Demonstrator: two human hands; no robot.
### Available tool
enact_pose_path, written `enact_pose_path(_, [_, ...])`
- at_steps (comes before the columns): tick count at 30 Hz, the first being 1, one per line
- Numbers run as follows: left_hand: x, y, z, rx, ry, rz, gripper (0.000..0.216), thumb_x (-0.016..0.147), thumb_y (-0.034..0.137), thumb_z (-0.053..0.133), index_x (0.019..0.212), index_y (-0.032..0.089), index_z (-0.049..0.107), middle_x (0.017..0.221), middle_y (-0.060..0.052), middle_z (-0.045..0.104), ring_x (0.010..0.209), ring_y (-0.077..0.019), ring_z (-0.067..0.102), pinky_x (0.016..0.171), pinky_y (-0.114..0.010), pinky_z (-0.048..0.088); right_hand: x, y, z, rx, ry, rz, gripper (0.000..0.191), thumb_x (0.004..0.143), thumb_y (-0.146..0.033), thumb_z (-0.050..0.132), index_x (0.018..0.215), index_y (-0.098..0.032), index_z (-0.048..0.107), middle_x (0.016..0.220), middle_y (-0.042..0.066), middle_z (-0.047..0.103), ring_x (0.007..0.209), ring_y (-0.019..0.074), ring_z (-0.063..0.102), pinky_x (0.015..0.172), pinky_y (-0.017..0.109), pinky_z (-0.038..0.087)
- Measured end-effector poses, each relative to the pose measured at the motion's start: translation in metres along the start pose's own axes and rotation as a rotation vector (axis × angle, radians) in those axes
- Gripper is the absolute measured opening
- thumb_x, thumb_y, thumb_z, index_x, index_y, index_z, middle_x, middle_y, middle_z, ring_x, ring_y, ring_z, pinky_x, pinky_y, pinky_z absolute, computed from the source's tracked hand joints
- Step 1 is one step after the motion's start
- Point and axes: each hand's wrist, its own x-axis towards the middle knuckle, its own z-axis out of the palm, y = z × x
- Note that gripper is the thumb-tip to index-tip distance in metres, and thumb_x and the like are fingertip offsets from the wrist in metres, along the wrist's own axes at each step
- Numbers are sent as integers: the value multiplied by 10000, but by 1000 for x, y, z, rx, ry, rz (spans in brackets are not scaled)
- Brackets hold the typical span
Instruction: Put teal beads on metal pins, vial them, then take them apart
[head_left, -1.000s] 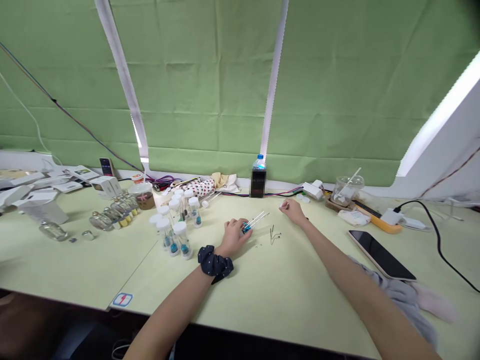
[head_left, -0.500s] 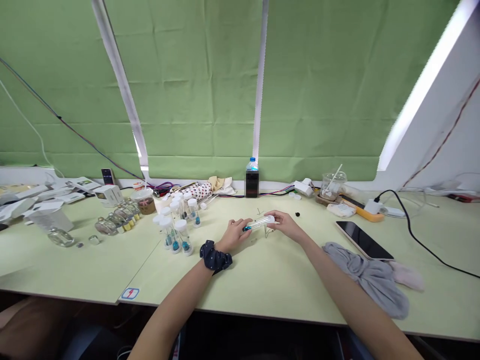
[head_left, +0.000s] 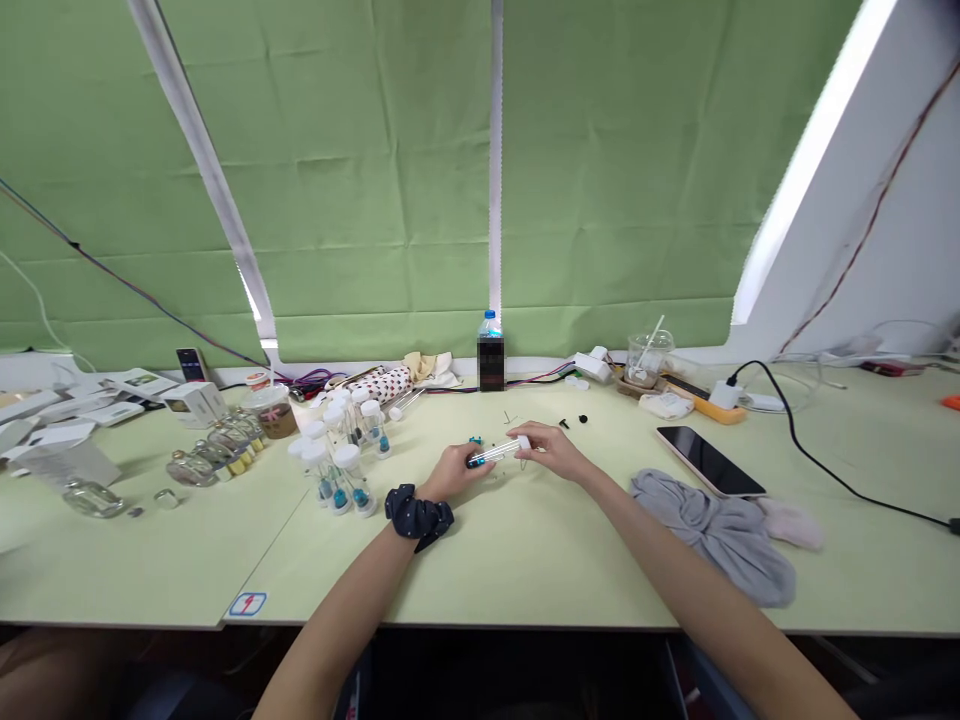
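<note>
My left hand [head_left: 452,472] is closed around the dark, blue-tinged end of a clear tube [head_left: 499,453], which lies slanted between my hands. At its other end my right hand [head_left: 553,450] pinches the white cap. Just beyond my left fingers is a small blue piece [head_left: 475,440]. Thin wire-like bits lie on the table near my right fingers, too fine to make out well. To the left stand several similar clear tubes [head_left: 321,478] with white caps and blue pieces at the bottom.
Small black pieces [head_left: 583,419] lie beyond my right hand. A phone [head_left: 709,460] and grey cloth [head_left: 712,535] lie to the right. Several glass bottles [head_left: 191,468] and white boxes [head_left: 195,402] are at the left. A drink bottle [head_left: 491,362] stands at the back.
The view has turned slightly to the right. A blue piece now shows beyond my left fingers, and a second black piece beyond my right hand. Both hands keep hold of the tube.
</note>
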Motion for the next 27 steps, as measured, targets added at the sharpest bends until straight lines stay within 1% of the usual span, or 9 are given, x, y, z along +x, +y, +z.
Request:
enact_pose_path(2, [0,-1,2,26,9,18,296,805,457,527,800,175,615,657,7,594,590,-121,510,596,-243,403,-1,-2,4,-9,13,36,376,755,-459,627,1044,-221,654,960,58,610,695,142,544,623,270,450])
enact_pose_path(5, [0,1,5,104,53,76,289,798,471,543,850,197,616,702,-15,622,643,-156,548,653,-278,426,-2,-4,14,5,65,107,360,756,-474,615,1011,-219,621,808,15,596,602,123,503,569,253,416])
enact_pose_path(7, [-1,4,8,152,77,111,286,795,472,552,887,208,614,751,-36,642,684,-180,571,695,-307,437,-3,-4,23,22,155,147,345,732,-485,633,940,-211,600,727,-2,570,582,127,497,554,250,403])
enact_pose_path(9, [-1,8,9,191,71,133,284,806,469,540,908,213,609,777,-50,650,700,-190,581,722,-325,442,-3,-4,31,35,277,172,317,727,-498,626,836,-206,567,693,-3,556,574,133,495,537,250,393])
enact_pose_path(11, [-1,10,10,225,53,143,288,823,471,516,917,213,603,779,-54,652,699,-190,583,734,-332,443,-4,-3,38,26,382,175,302,751,-501,589,753,-207,521,670,-1,544,572,138,490,527,252,384])
enact_pose_path(13, [-2,11,12,250,47,150,294,833,476,501,923,213,597,781,-56,655,705,-191,583,734,-333,443,-4,-3,42,-3,454,165,292,778,-485,551,707,-210,482,643,-6,523,562,136,474,523,253,372])
enact_pose_path(17, [-2,10,17,275,63,153,303,840,483,493,929,211,592,800,-64,657,738,-201,593,726,-334,444,-5,-4,46,-32,524,175,259,811,-434,502,687,-214,447,610,-17,469,539,129,433,518,253,352])
enact_pose_path(21, [-1,11,21,254,89,150,306,841,487,491,916,207,586,781,-67,649,734,-211,599,712,-337,447,-5,-3,50,-16,589,208,235,821,-416,466,699,-219,424,610,-17,451,550,135,429,537,258,367])
enact_pose_path(27, [0,13,21,295,69,153,288,844,475,495,892,202,572,767,-66,647,716,-206,594,730,-341,446,-2,1,53,-17,581,189,206,816,-367,431,671,-222,408,599,-19,432,564,143,425,548,258,362])
